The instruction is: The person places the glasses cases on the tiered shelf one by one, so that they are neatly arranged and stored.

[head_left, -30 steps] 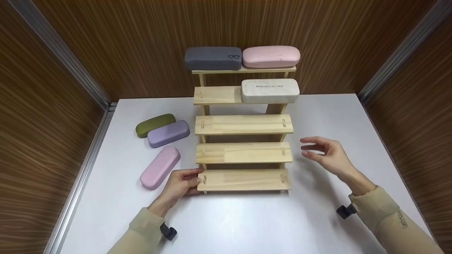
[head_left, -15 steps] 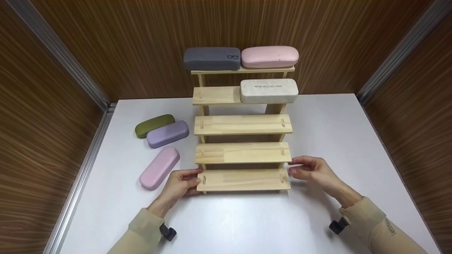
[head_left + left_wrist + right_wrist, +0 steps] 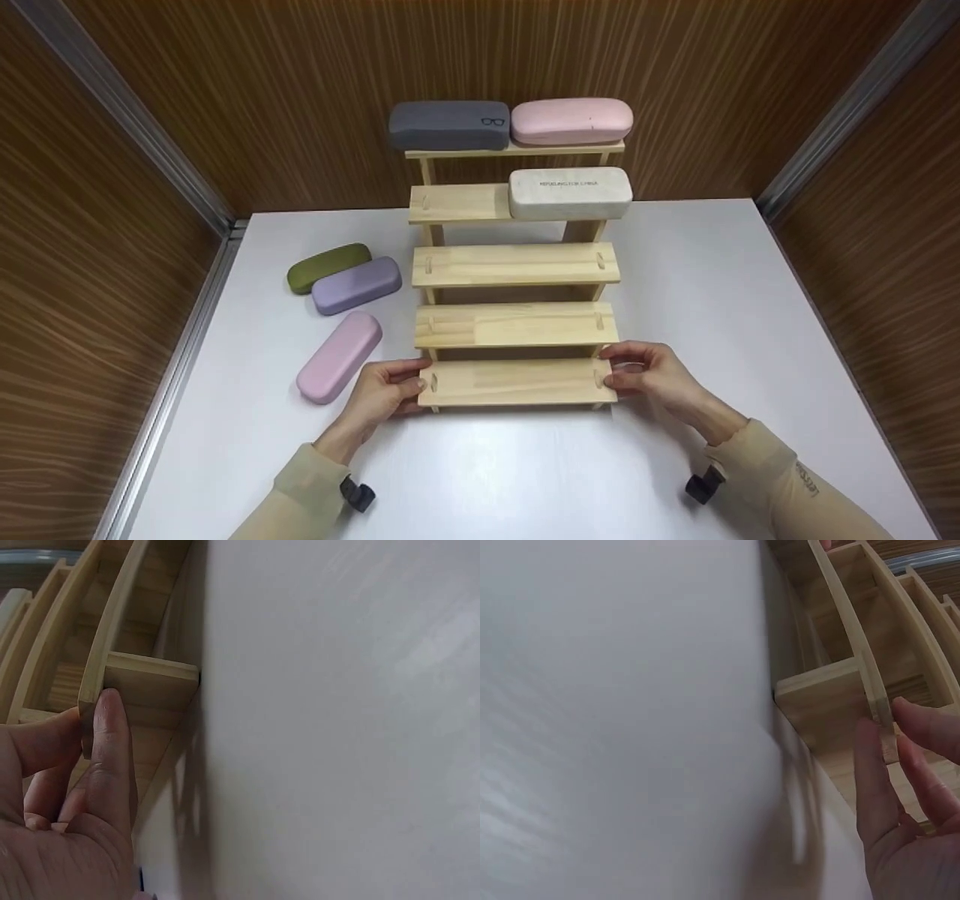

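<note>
A tiered wooden display rack (image 3: 517, 264) stands in the middle of the head view. My left hand (image 3: 379, 394) pinches the left end of its lowest board (image 3: 517, 382), thumb on top and fingers below. At the right end of that same board, my right hand (image 3: 660, 375) pinches with thumb and fingers. Both wrist views show the board edge (image 3: 112, 622) between thumb and fingertips. On the top tier sit a dark grey glasses case (image 3: 450, 125) and a pink glasses case (image 3: 572, 121). A white glasses case (image 3: 571, 193) lies on the right of the second tier.
Left of the rack, three glasses cases lie on the white table (image 3: 480, 472): a green one (image 3: 322, 268), a lavender one (image 3: 358, 285) partly in front of it, and a pink one (image 3: 339, 358). Wood-grain walls (image 3: 300, 97) rise at the back and sides.
My right hand has come left and down from beside the rack to the right end of the lowest board and now grips it. The left hand has kept its hold.
</note>
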`<state>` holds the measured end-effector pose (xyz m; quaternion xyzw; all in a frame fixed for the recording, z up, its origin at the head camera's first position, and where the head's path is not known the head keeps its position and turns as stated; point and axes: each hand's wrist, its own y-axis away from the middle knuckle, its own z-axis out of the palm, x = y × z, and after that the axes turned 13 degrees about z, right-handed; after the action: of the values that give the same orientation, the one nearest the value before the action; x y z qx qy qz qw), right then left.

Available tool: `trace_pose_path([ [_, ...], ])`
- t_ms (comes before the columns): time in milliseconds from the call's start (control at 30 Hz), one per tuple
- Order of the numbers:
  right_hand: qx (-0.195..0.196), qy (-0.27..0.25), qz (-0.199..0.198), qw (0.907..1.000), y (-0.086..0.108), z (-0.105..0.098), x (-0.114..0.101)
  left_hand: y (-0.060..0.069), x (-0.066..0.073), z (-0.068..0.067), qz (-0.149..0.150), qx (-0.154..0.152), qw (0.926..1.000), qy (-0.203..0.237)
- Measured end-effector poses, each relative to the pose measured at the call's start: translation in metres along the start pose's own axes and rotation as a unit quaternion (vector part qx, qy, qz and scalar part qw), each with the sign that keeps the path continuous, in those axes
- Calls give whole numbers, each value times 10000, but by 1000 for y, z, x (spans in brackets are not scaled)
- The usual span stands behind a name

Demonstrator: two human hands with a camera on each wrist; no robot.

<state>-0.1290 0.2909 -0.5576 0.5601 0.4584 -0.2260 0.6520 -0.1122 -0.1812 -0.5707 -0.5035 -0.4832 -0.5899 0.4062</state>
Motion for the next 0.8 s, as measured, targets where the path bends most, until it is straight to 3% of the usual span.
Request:
trace_pose_path([
  [167,175,55,-53,9998,-1,0,2,0,4,-3,43,-226,9997,-35],
  [367,224,143,-48,9996,-1,-1,4,3,15,-14,176,-528,9977,-374],
  [467,226,118,-50,9997,0,-1,4,5,24,-21,332,-454,9964,-630],
  [567,191,123,-65,9997,0,-1,3,5,32,-31,634,-116,9930,-994],
  [633,137,75,-29,9999,0,-1,2,5,36,-39,971,213,9850,-1407],
  [700,97,60,11,9999,0,-1,1,4,38,-48,1426,597,9692,-1916],
  [733,88,44,40,9999,0,-1,1,4,38,-52,1681,791,9582,-2177],
  [800,78,43,94,9999,0,-1,0,3,37,-61,2166,1123,9289,-2786],
])
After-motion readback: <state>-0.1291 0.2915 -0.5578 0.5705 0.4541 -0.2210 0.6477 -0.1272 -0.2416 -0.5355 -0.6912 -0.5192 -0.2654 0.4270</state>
